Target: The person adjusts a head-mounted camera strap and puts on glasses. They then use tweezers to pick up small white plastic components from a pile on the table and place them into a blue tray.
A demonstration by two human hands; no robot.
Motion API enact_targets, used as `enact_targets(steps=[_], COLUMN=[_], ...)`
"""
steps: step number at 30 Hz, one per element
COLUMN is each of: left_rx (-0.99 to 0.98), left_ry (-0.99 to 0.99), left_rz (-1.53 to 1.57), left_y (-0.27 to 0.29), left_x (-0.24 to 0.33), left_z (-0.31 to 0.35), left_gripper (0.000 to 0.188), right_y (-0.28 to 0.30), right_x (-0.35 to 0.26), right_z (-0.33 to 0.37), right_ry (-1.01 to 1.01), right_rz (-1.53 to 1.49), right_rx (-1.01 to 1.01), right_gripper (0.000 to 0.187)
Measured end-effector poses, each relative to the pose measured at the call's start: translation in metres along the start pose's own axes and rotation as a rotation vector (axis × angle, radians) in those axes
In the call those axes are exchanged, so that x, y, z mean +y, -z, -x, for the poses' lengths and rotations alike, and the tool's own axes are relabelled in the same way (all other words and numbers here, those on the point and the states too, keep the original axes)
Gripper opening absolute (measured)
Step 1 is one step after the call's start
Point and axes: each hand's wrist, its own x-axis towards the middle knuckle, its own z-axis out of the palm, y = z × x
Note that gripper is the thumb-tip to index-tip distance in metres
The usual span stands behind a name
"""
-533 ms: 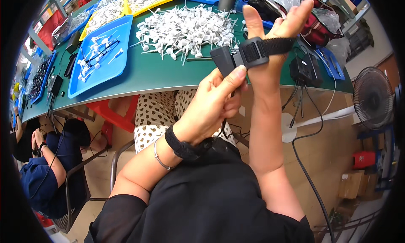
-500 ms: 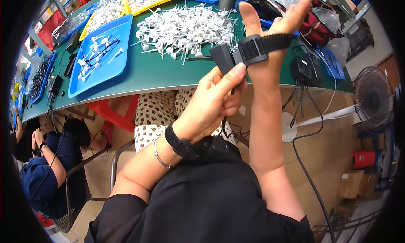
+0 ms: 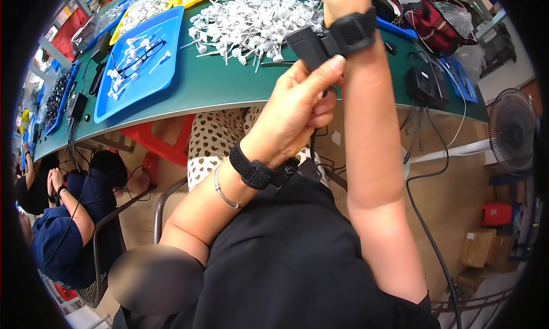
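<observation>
My left hand (image 3: pixel 297 103) pinches a black box-shaped wrist device (image 3: pixel 307 48) between thumb and fingers. A black hook-and-loop strap (image 3: pixel 351 34) joins that device to my right wrist and wraps around it. My right hand (image 3: pixel 346 0) reaches up to the top edge of the view, where its fingers are cut off. Around my left wrist sits a similar black strap (image 3: pixel 251 169), with a thin silver bracelet (image 3: pixel 223 194) above it on the forearm. Beyond my left hand, a heap of white plastic pieces with thin stems (image 3: pixel 251 29) lies on the green table (image 3: pixel 229 89).
At left a blue tray (image 3: pixel 106 109) holds several white pieces and black-framed eyeglasses (image 3: pixel 137 60). Right of my arm are a black box with cables (image 3: pixel 423 86), a dark red bag (image 3: pixel 443 20) and a fan (image 3: pixel 513 132). Another person (image 3: pixel 63 232) sits at far left.
My right arm has reached farther up, taking its fingers out of view, and the strap now sits around the wrist instead of across the palm. My left hand keeps its grip on the device.
</observation>
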Motion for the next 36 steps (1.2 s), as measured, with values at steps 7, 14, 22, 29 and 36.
enact_targets(steps=[7,14,22,29,36], left_rx=[0.003,-0.062,-0.33,-0.461,-0.493], left_ry=[0.052,-0.062,-0.116,0.195,0.067], left_rz=[0.048,-0.25,-0.142,-0.101,-0.21], left_y=[0.011,0.009,0.03,0.049,0.052], left_x=[-0.017,-0.011,-0.029,-0.032,-0.042], left_z=[-0.001,0.015,0.042,0.043,0.044], left_gripper=[0.02,0.024,0.051,0.038,0.039], right_y=[-0.011,0.003,0.027,0.035,0.034], right_x=[0.007,-0.019,-0.084,-0.117,-0.102], right_z=[-0.015,-0.013,0.042,0.069,0.07], right_ry=[0.714,-0.126,-0.282,-0.213,-0.177], right_rz=[0.485,-0.834,-1.096,-1.443,-1.72], right_rx=[0.257,-0.21,-0.557,-0.964,-1.164], right_gripper=[0.058,0.038,0.037,0.023,0.017])
